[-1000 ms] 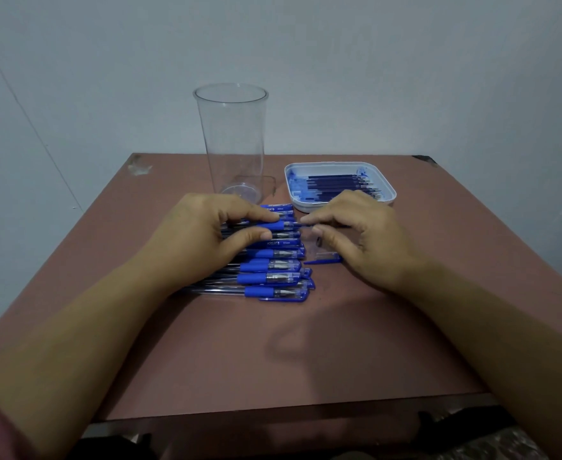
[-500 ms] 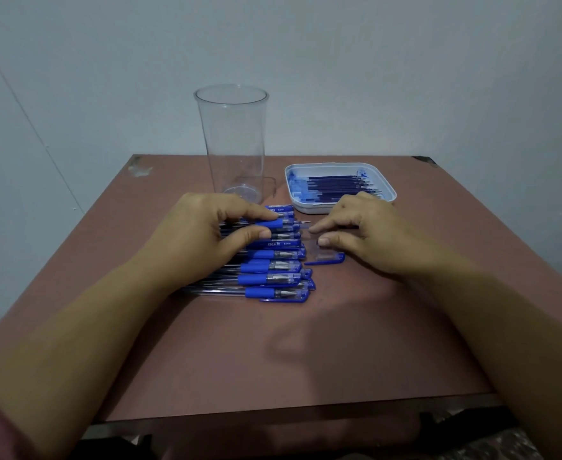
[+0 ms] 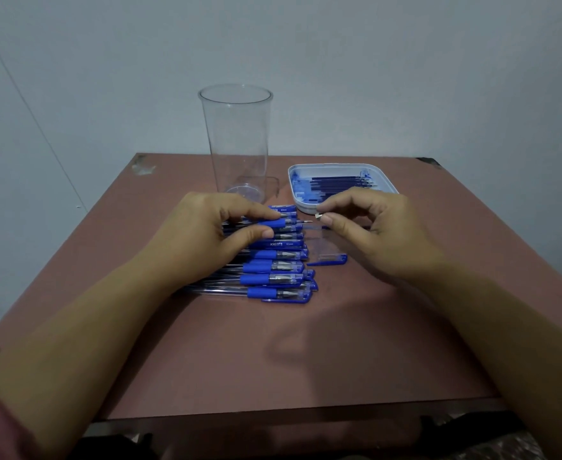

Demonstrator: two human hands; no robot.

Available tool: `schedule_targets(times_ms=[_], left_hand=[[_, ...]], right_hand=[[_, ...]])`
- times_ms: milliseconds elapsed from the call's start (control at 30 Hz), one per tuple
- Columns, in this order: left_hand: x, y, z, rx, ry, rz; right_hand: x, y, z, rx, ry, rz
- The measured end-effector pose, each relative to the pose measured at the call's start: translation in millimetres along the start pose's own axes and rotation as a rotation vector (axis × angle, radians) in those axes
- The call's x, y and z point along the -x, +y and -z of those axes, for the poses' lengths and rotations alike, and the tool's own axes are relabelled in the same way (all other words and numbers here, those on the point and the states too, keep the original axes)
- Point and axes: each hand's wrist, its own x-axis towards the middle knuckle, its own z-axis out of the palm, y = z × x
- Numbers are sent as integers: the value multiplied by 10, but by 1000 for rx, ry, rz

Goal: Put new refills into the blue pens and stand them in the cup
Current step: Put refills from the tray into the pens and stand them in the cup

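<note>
Pens (image 3: 273, 267) lie side by side in a row at the middle of the worktop (image 3: 273, 360), points toward its right edge. The left hand (image 3: 200, 240) rests on the far end of the row, forefinger and thumb curled round one pen (image 3: 274, 223). The right hand (image 3: 372, 227), just beside it, pinches a small silver tip (image 3: 317, 214) between thumb and forefinger. A clear cap (image 3: 329, 254) lies below that hand. The cup (image 3: 236, 144) stands upright near the far edge, with a tray (image 3: 339, 166) of refills (image 3: 336, 185) to its right.
</note>
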Motion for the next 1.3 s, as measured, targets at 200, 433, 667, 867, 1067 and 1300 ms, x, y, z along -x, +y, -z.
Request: schedule_targets(times_ms=[200, 433, 667, 867, 1067, 1300], left_hand=[[2, 16, -14, 4, 3, 7], [6, 38, -35, 18, -9, -17], [4, 21, -38, -4, 1, -27], [8, 3, -43, -9, 8, -16], [11, 19, -42, 1, 1, -25], [17, 16, -51, -7, 1, -34]], right_hand=[[12, -25, -93, 24, -4, 46], [15, 7, -180, 97, 30, 103], [-12, 49, -175, 183, -23, 153], [-9, 41, -168, 240, 4, 233], [-5, 53, -169, 257, 23, 232], [-12, 79, -161, 298, 14, 263]])
